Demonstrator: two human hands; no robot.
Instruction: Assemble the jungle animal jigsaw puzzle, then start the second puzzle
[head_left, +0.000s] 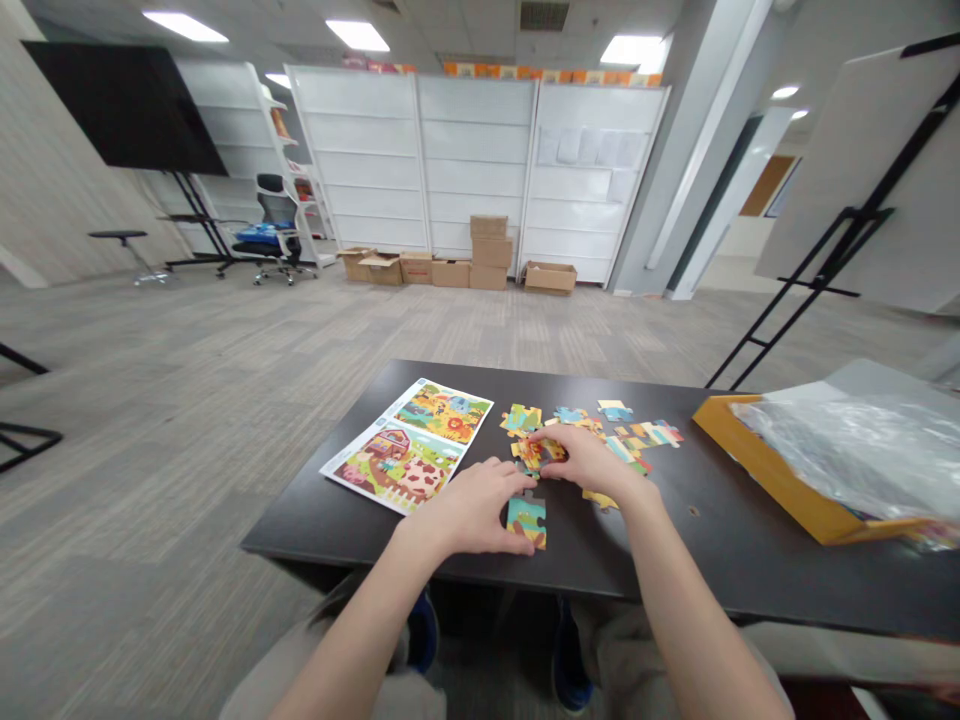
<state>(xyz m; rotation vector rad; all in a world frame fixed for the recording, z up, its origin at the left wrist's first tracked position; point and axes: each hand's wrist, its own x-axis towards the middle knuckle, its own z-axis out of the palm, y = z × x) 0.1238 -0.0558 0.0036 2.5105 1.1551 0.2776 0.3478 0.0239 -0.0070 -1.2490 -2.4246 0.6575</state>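
Observation:
On the dark table lie several jigsaw puzzle pieces. My left hand has its thumb and fingers spread around a teal and yellow puzzle piece, the thumb touching its lower edge. My right hand is closed at the fingertips on an orange puzzle piece, partly hidden by the fingers. That piece is beside other orange pieces and below a green puzzle piece. More loose pieces, such as a blue one, lie beyond and right of my right hand. Whether the orange pieces are joined, I cannot tell.
Left of the pieces lies a printed picture sheet with a farm and an animal scene. An orange box with clear plastic wrap sits at the right. Beyond the table stand cardboard boxes and white shelves.

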